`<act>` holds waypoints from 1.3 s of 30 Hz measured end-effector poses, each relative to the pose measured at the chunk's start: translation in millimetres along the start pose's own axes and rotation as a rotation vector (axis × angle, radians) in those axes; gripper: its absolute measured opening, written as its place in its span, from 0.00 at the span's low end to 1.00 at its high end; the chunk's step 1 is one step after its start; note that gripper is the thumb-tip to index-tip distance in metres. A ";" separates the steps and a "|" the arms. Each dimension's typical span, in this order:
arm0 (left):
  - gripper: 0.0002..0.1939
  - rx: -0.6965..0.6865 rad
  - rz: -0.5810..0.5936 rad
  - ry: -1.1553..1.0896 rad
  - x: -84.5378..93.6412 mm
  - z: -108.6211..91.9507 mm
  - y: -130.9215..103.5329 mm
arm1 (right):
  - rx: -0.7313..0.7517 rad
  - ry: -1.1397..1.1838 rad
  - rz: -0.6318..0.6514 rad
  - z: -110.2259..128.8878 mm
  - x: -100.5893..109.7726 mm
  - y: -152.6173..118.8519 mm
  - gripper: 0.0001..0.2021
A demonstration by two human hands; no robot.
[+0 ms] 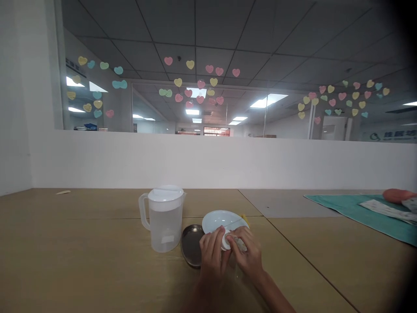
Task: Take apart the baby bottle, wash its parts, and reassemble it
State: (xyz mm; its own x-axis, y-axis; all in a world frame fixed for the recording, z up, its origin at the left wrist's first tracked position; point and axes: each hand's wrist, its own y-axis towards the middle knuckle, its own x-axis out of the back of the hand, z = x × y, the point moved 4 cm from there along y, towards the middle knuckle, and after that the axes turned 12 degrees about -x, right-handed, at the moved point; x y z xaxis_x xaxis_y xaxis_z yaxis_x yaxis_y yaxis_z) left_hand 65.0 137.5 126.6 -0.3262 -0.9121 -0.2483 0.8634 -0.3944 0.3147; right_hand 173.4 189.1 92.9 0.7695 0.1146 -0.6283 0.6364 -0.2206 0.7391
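My left hand is closed around a small white round thing, whose exact kind I cannot make out. My right hand presses its fingers against the same thing from the right, and something clear shows between these fingers. Just beyond both hands lies a shallow white bowl, partly covered by them. A thin line crosses the bowl toward a small yellow item at its right edge. Left of my left hand, a dark metal dish rests on the table.
A clear plastic jug with a white lid stands left of the dish, its handle pointing left. At the far right a teal cloth bears a patterned cloth and a reddish item. A flat tan piece lies at the back left.
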 end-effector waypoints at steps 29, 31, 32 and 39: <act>0.22 0.029 0.004 0.009 -0.2 12.8 -2.8 | -0.855 0.502 -0.181 -82.6 20.8 13.4 0.20; 0.21 0.173 0.034 0.025 -1.4 25.9 -8.0 | -0.884 0.460 -0.172 -99.2 24.6 11.9 0.21; 0.20 0.238 0.075 0.032 -3.4 31.3 -11.0 | -0.880 0.402 -0.130 -106.6 24.2 10.0 0.22; 0.22 0.489 0.330 -0.017 -24.1 44.2 -32.8 | -0.863 0.051 0.041 -143.0 12.1 -10.8 0.22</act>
State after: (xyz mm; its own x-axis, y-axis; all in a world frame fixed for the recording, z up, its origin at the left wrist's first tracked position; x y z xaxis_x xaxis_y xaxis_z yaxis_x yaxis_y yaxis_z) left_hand 27.5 167.4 162.7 -0.0802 -0.9954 -0.0523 0.6435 -0.0918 0.7599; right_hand 183.6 331.4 112.0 0.7810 0.1701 -0.6009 0.4106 0.5851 0.6993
